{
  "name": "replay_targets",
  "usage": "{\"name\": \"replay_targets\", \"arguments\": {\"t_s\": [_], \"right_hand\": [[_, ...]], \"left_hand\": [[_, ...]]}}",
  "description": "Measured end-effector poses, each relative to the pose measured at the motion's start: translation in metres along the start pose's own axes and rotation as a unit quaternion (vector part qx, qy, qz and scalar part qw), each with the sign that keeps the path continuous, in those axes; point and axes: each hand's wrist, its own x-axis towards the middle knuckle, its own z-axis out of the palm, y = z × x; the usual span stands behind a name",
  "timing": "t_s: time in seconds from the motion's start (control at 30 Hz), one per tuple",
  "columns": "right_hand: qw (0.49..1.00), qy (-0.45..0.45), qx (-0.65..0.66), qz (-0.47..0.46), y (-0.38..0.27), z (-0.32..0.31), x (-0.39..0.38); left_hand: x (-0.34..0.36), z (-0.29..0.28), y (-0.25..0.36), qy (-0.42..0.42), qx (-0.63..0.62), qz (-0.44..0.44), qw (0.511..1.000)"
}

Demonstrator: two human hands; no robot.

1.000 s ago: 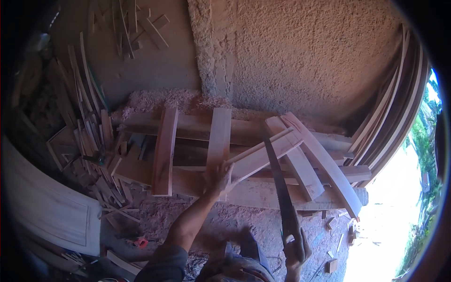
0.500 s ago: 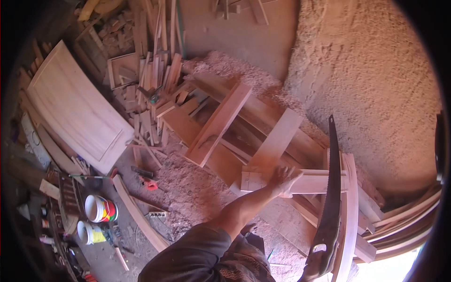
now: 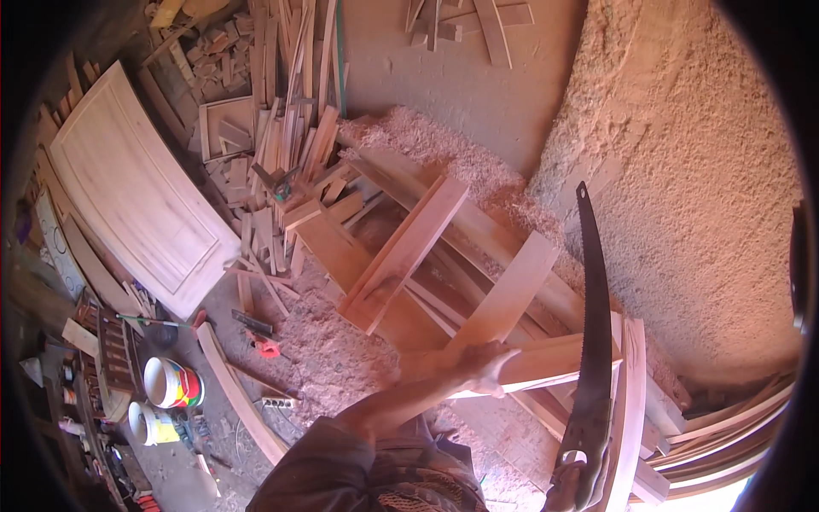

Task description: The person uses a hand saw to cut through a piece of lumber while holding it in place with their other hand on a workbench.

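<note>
My left hand (image 3: pixel 486 367) grips a wooden rail (image 3: pixel 554 358), its fingers bent over the rail's edge. The rail's right end meets a long pale upright piece of wood (image 3: pixel 630 392). A handsaw (image 3: pixel 595 341) with a dark toothed blade stands nearly upright in front of that joint, tip pointing away. Its handle runs down to the lower edge, and my right hand does not show. Just beyond my left hand, a flat plank (image 3: pixel 512 290) slants across the timbers. Farther left a thicker grooved beam (image 3: pixel 405 256) lies across them too.
A large panelled wooden door (image 3: pixel 145 188) leans at the left, near piled offcuts (image 3: pixel 269 154). Two paint buckets (image 3: pixel 171 382) and a power strip (image 3: pixel 277 402) are on the floor at lower left. Shavings (image 3: pixel 341 358) cover the ground. A rough wall (image 3: pixel 674 196) rises at right.
The rail under my left hand has tilted and turned, showing a different face. My left hand has shifted slightly left and nearer. The saw has shifted slightly left in the view, which has itself moved.
</note>
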Motion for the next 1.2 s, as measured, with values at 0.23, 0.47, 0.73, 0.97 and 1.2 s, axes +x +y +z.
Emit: {"name": "replay_targets", "arguments": {"t_s": [0.23,0.47,0.73,0.97,1.2], "right_hand": [[1.0,0.003,-0.022,-0.007,-0.043,0.041,0.017],[0.999,0.008,-0.034,-0.018,-0.082,0.083,0.036],[0.973,0.026,-0.116,-0.196,-0.103,0.1,0.044],[0.996,-0.053,-0.064,-0.015,-0.124,0.106,0.045],[0.994,-0.026,-0.093,-0.045,-0.116,0.126,0.047]], "left_hand": [[-0.042,-0.103,-0.121,0.14,-0.099,-0.013,0.985],[-0.022,-0.202,-0.271,0.338,-0.002,-0.168,0.926],[0.034,-0.248,-0.409,0.297,-0.04,-0.283,0.911],[0.065,-0.197,-0.464,0.305,0.076,-0.28,0.907],[0.081,-0.215,-0.502,0.358,0.001,-0.137,0.924]]}}
